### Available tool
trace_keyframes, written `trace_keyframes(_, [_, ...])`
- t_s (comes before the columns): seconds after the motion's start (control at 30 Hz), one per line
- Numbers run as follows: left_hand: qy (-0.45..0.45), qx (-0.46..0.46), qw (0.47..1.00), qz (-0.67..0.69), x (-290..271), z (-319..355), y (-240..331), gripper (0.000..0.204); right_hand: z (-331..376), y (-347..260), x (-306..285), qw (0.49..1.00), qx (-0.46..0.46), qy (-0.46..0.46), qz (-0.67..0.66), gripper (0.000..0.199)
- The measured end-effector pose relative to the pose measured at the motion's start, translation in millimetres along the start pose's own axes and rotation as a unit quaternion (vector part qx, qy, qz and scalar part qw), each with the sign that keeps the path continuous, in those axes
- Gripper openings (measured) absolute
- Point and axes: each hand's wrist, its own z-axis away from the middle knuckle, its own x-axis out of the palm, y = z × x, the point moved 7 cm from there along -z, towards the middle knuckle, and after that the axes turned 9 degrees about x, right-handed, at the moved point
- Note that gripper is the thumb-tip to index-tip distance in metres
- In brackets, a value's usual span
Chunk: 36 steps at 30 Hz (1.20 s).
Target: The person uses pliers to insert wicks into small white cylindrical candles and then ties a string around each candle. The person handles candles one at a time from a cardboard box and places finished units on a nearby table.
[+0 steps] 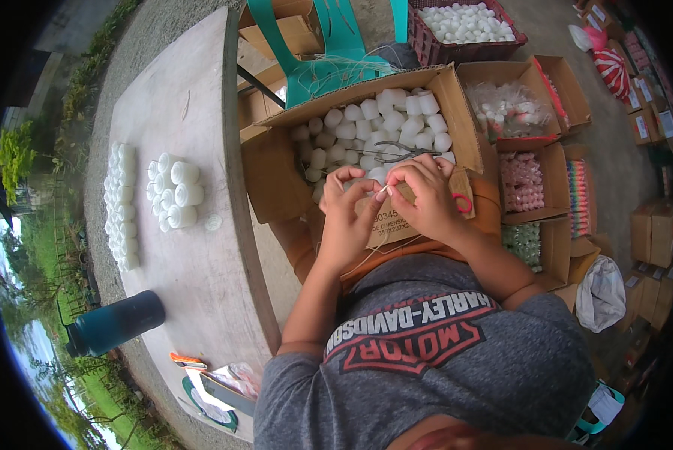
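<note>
My left hand (348,212) and my right hand (424,196) meet in front of my body, both closed in a pinch. Between their fingertips is the end of a thin white cord (384,189), and a loose strand trails down toward my lap. Just beyond them, an open cardboard box (277,174) holds many short white cylinders (368,109) that look like wax. Dark-handled pliers (398,152) lie on the cylinders, close to my right hand's knuckles. A pink-red ring (462,203) rests on the box flap beside my right wrist.
At left, a pale table (224,259) carries grouped white cylinders (177,187), a dark blue bottle (119,322) and an orange-handled cutter (187,361). Cord lies over a green chair (304,79). A maroon crate (426,51) and boxes of pink pieces (521,182) stand to the right.
</note>
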Motion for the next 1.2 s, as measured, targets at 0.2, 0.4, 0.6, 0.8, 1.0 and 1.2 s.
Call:
trace_keyframes(0.2, [-0.006,-0.226,0.823,0.521,41,16,-47,0.014,-1,12,6,0.999,0.035,-0.018,-0.034,0.011])
trace_keyframes(0.4, [0.052,-0.153,0.943,0.291,27,12,-44,0.015,12,19,10,0.997,0.066,-0.010,-0.039,0.012])
trace_keyframes(0.6, [0.019,0.038,0.996,-0.083,10,3,8,0.009,7,18,5,0.994,0.051,0.014,-0.091,0.007])
trace_keyframes(0.8, [0.030,0.063,0.993,-0.097,21,4,11,0.012,11,43,33,0.965,0.137,-0.006,-0.225,0.008])
trace_keyframes(1.0, [0.079,0.069,0.987,-0.123,10,1,14,0.015,11,34,24,0.988,0.072,0.034,-0.132,0.019])
trace_keyframes(1.2, [0.056,0.120,0.972,-0.193,16,3,18,0.015,2,41,21,0.995,0.070,-0.028,-0.063,0.026])
